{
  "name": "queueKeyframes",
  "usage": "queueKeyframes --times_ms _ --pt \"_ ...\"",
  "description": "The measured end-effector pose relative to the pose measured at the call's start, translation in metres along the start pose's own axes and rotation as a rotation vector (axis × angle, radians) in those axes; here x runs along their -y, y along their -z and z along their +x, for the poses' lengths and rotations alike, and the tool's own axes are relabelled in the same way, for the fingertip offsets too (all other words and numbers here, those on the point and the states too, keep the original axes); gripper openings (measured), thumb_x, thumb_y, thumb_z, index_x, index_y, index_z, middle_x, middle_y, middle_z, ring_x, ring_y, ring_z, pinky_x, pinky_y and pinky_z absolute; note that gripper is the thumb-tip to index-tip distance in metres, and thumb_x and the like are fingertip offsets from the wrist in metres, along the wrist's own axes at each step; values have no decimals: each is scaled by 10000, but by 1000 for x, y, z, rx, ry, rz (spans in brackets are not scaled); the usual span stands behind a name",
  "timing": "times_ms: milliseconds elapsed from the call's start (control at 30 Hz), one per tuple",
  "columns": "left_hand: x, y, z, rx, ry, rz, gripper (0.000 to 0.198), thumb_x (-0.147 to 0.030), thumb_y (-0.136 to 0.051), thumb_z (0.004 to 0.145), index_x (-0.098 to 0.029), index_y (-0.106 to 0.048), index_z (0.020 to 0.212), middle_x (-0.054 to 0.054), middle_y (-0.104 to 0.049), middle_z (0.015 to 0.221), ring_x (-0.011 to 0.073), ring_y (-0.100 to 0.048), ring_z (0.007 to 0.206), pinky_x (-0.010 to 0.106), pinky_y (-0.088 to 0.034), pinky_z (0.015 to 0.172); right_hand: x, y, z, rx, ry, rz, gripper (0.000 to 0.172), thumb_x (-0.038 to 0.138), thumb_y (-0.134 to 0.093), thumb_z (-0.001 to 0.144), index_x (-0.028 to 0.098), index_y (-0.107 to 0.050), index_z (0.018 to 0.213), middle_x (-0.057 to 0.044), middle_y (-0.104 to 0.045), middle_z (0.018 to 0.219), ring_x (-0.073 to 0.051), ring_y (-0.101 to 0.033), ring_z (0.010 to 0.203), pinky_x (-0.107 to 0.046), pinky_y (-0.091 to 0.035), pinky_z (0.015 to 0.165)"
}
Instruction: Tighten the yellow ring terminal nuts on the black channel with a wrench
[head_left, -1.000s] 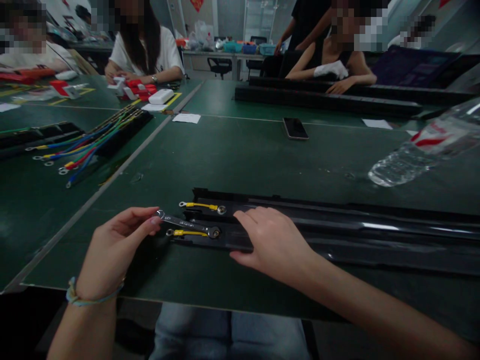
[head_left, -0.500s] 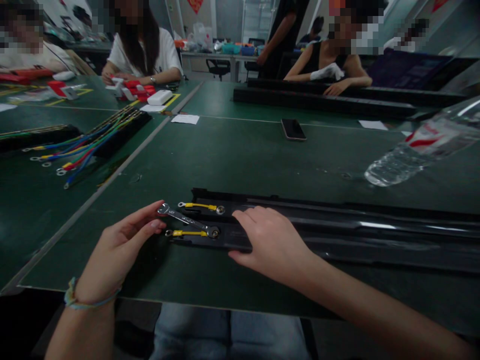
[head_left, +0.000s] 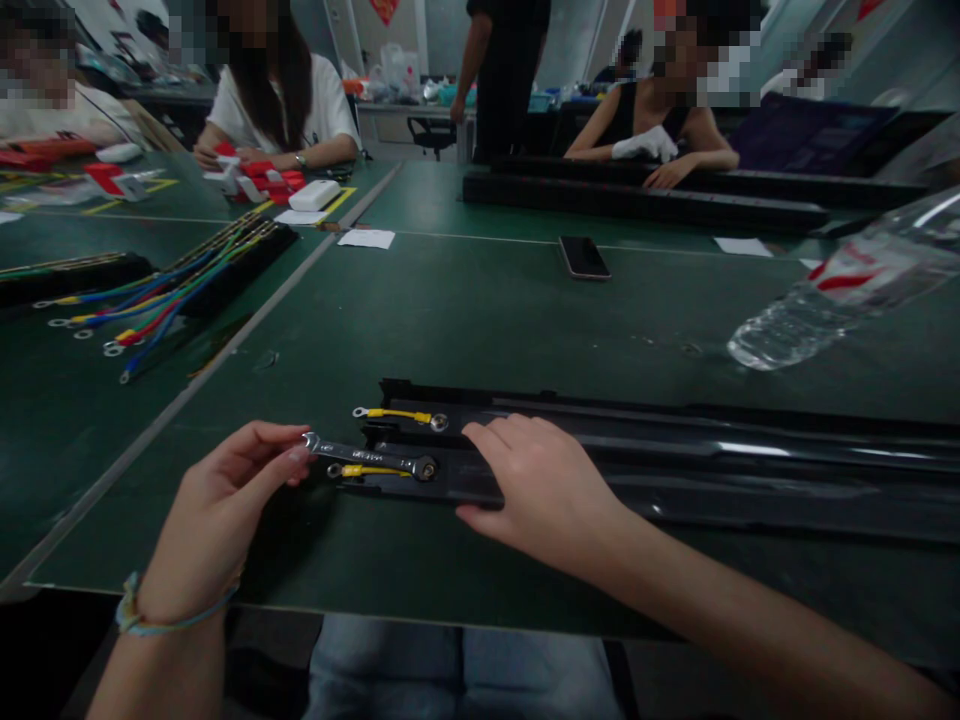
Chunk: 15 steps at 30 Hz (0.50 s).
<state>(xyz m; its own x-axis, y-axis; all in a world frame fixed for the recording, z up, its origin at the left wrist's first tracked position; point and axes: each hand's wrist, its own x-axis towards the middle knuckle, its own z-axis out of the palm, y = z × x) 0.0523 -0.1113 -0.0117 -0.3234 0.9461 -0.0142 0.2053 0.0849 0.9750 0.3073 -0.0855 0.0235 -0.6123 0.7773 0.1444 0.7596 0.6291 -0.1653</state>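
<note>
Between the thumb and fingers of my left hand (head_left: 225, 490) is the open end of a combination wrench (head_left: 360, 455). Its ring end sits around the nut at the inner end of the nearer yellow cable (head_left: 364, 470). A second yellow cable (head_left: 401, 414) with ring lugs is attached to the farther black panel, its outer lug free past the edge. My right hand (head_left: 544, 470) grips across the long black panels (head_left: 712, 450), thumb on the near side and fingers on top. The panels lie side by side on the green table.
A water bottle (head_left: 840, 285) is at the right and a phone (head_left: 584, 257) lies farther back. Bundled coloured cables with lugs (head_left: 187, 275) lie at the left. Across the table, people sit near more black panels (head_left: 645, 200) and red and white parts (head_left: 259, 182).
My left hand has swung the wrench's free end toward me, turning it about the nut. The right hand stays on the panels. A standing person in the background has moved left.
</note>
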Motion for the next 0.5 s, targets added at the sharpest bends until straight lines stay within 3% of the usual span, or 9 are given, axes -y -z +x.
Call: queueKeyframes --times_ms 233,500 --pt "2 4 -3 63 -1 -94 200 -245 -659 660 -171 -599 835 -28 -508 648 75 -412 549 133 -341 478 -1 0 0 0 2 9 495 414 -590 670 126 -516 1066 -84 -595 962 -227 -516 859 -364 -396 758" --pt "-2 1 -4 32 87 -96 436 -251 -677 635 -192 -603 1060 28 -628 873 113 -522 691 175 -430 630 0 -1 1 1 5 11 495 412 -599 665 129 -517 1063 -87 -594 970 -226 -516 873 -363 -396 759"
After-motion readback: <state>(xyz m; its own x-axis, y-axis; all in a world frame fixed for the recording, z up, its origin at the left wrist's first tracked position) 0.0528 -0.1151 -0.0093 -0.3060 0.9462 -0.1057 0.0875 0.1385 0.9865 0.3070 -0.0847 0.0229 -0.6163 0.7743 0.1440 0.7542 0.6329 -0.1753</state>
